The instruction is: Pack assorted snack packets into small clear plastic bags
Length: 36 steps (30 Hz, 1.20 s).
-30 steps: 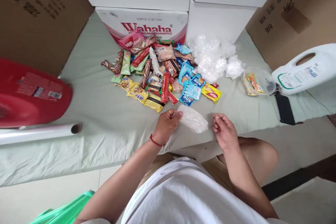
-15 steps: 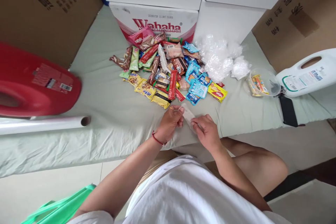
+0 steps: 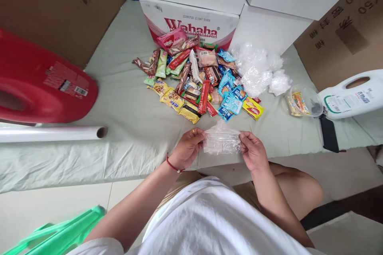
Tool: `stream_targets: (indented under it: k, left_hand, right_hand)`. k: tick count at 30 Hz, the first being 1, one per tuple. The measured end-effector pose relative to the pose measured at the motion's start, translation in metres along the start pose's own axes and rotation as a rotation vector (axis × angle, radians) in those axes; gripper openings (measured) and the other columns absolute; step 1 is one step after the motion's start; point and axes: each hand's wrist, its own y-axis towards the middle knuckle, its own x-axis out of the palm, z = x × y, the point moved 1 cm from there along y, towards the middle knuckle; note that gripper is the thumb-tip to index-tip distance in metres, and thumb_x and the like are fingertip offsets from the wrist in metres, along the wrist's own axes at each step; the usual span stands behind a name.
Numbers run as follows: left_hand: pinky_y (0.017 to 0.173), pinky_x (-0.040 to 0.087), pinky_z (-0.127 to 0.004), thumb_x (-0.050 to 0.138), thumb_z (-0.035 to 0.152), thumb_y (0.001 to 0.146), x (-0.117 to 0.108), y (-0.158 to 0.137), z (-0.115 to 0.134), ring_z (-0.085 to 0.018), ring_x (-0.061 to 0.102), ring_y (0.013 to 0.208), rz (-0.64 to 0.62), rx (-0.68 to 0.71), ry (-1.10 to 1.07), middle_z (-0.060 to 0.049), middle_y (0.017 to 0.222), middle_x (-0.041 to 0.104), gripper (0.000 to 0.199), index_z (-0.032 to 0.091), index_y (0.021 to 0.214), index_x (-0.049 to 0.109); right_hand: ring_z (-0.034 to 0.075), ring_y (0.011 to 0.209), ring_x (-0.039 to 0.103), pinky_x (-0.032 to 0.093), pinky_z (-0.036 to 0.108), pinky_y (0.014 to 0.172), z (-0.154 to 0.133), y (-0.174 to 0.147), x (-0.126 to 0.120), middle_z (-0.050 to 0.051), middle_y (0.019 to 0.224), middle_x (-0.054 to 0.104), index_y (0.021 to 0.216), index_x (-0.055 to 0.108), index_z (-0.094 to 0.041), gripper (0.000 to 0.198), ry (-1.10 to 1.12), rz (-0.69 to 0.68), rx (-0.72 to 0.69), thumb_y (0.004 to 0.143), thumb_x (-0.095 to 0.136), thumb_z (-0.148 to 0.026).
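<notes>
A thin clear plastic cover [image 3: 222, 142] with a gathered, crinkled edge is stretched between my two hands, in front of the snack pile. My left hand [image 3: 190, 145] pinches its left edge between thumb and fingers. At its right edge, my right hand [image 3: 254, 150] has the same kind of pinch. Just beyond lies a heap of wrapped snacks, among them a yellow snack packet [image 3: 189, 112], a red wrapped bar [image 3: 204, 97] and a blue packet [image 3: 232, 104]. A bunch of crumpled clear plastic [image 3: 254, 71] rests to the right of the heap.
A Wahaha carton [image 3: 191, 24] stands behind the snacks. On the left are a red jug [image 3: 60, 83] and a white roll [image 3: 54, 133]. A clear tub [image 3: 314, 103] holding packets, a white jug [image 3: 353, 93] and a black phone [image 3: 329, 133] are at right.
My hands have moved apart, and the narrow folded strip between them is now spread into a wide, clear sheet. The camera view has shifted slightly.
</notes>
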Motion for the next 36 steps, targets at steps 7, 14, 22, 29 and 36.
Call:
stream_targets:
  k: [7,14,22,29,36]
  left_hand:
    - [0.052,0.031,-0.022,0.082,0.054,0.075,-0.001,-0.015,0.003,-0.009,0.042,0.055,0.214,0.179,0.221,0.006,0.061,0.051,0.043,0.021,0.075,0.055]
    - [0.051,0.024,-0.028,0.054,0.073,0.087,0.015,-0.031,-0.010,-0.013,0.039,0.053,0.096,0.028,0.707,0.003,0.056,0.045,0.056,0.021,0.067,0.059]
    - [0.051,0.023,-0.024,0.075,0.055,0.076,0.018,-0.013,-0.013,-0.009,0.031,0.052,0.142,0.087,0.391,0.007,0.057,0.040,0.040,0.020,0.069,0.057]
    - [0.065,0.046,-0.022,0.089,0.041,0.073,-0.002,-0.020,0.027,-0.011,0.052,0.071,-0.114,0.058,0.086,-0.001,0.078,0.056,0.034,0.016,0.071,0.066]
    - [0.083,0.060,-0.033,0.086,0.037,0.080,-0.006,-0.023,0.025,-0.020,0.066,0.097,-0.166,0.071,0.075,-0.007,0.108,0.064,0.024,0.018,0.080,0.071]
  right_hand:
    - [0.005,0.054,0.034,0.029,0.017,0.044,0.006,-0.006,-0.012,-0.005,0.066,0.050,0.081,0.073,-0.020,0.038,0.036,0.090,0.060,0.060,0.097,-0.042]
    - [0.005,0.055,0.034,0.031,0.017,0.046,0.005,-0.010,-0.003,-0.005,0.068,0.049,0.083,0.071,-0.020,0.038,0.023,0.063,-0.021,0.067,0.093,-0.047]
    - [0.007,0.058,0.037,0.030,0.019,0.047,-0.003,-0.018,-0.011,-0.004,0.070,0.050,0.084,0.072,-0.021,0.038,-0.060,0.056,-0.037,0.070,0.091,-0.050]
    - [0.008,0.056,0.034,0.026,0.021,0.047,-0.019,-0.016,-0.049,-0.005,0.064,0.046,0.082,0.070,-0.019,0.044,-0.274,-0.104,0.101,0.070,0.089,-0.057]
    - [0.016,0.078,0.057,0.048,0.027,0.070,-0.031,-0.012,-0.058,0.003,0.090,0.065,0.106,0.071,-0.023,0.046,-0.593,-0.315,-0.111,0.086,0.072,-0.064]
